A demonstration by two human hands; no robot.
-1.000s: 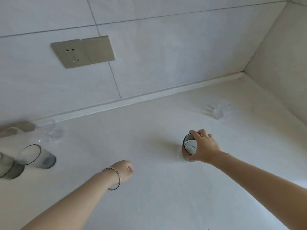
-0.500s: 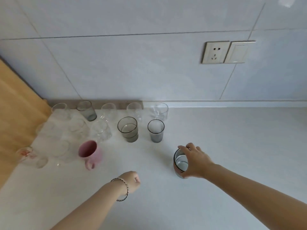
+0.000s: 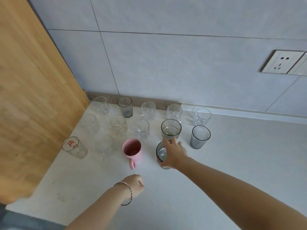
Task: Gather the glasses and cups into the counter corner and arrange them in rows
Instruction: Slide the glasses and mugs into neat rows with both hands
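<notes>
White counter (image 3: 232, 163) beside a wooden panel (image 3: 33, 97). Right hand (image 3: 174, 153) grasps a dark-rimmed glass (image 3: 160, 154) from above, just right of the pink mug (image 3: 132, 148). Left hand (image 3: 134, 184) clenched, empty, nearer. Clear glasses (image 3: 147, 110) stand in rows farther back.

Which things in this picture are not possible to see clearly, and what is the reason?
Head view: the right hand hides the right side of the dark-rimmed glass it grips.
Head view: the red print on the clear glass is too blurred to read.
Head view: the wall switch is cut off by the right edge.
</notes>
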